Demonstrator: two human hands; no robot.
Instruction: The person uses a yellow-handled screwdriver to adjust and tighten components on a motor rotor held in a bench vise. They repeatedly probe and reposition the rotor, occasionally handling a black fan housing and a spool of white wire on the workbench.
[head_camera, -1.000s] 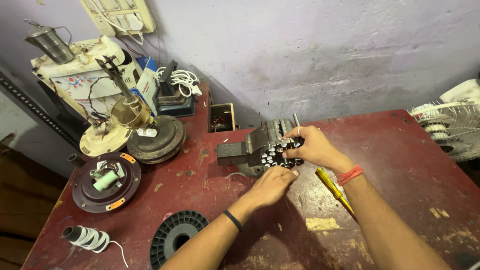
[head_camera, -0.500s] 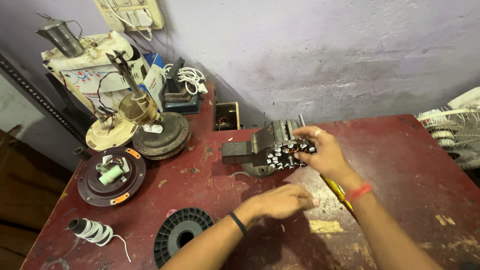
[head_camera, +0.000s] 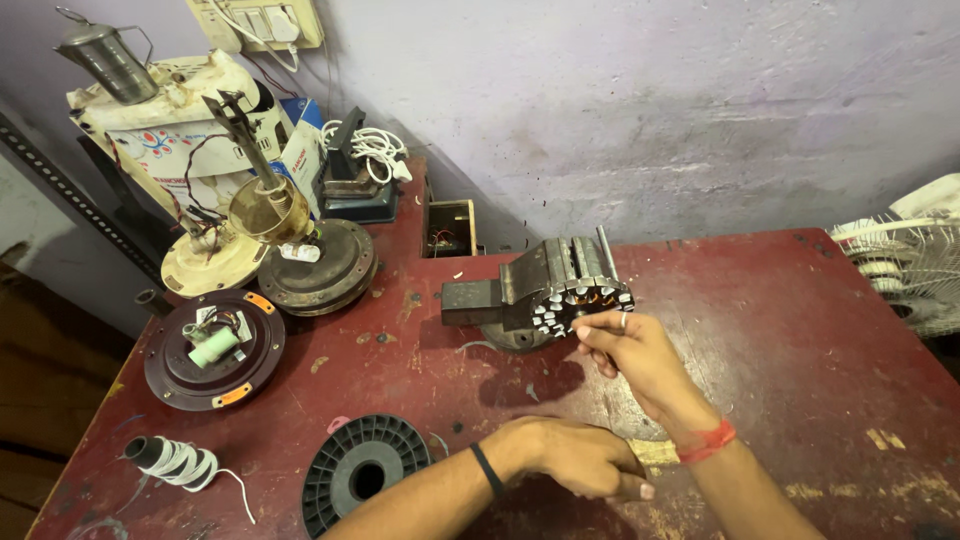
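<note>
Steel-grey and ringed with pale slot teeth, the stator core (head_camera: 583, 300) sits clamped in a dark bench vise (head_camera: 520, 290) near the middle back of the red table (head_camera: 780, 330). Its round face tilts toward the camera and slightly right, so its axis runs from the wall out toward the person; copper shows inside the ring. The vise's long body stretches leftward from the stator, ending in a blocky jaw end, and a thin bar rises at the back.

The right hand (head_camera: 630, 355) touches the lower front rim of the stator, fingers curled close together with the tips pinched at the teeth; whether they grip anything small cannot be told. The left hand (head_camera: 575, 458) rests palm down on the table nearer the camera, fingers loosely closed over a yellowish strip (head_camera: 655, 452), well apart from the stator.

Left of that hand lies a black plastic spool (head_camera: 362, 472), and further left a small wire bobbin (head_camera: 172, 461). Beyond them sit a dark round motor cover (head_camera: 213, 350) with a green part, and two more fan motor housings (head_camera: 315, 270). A white fan guard (head_camera: 915, 265) pokes in at the right edge.
</note>
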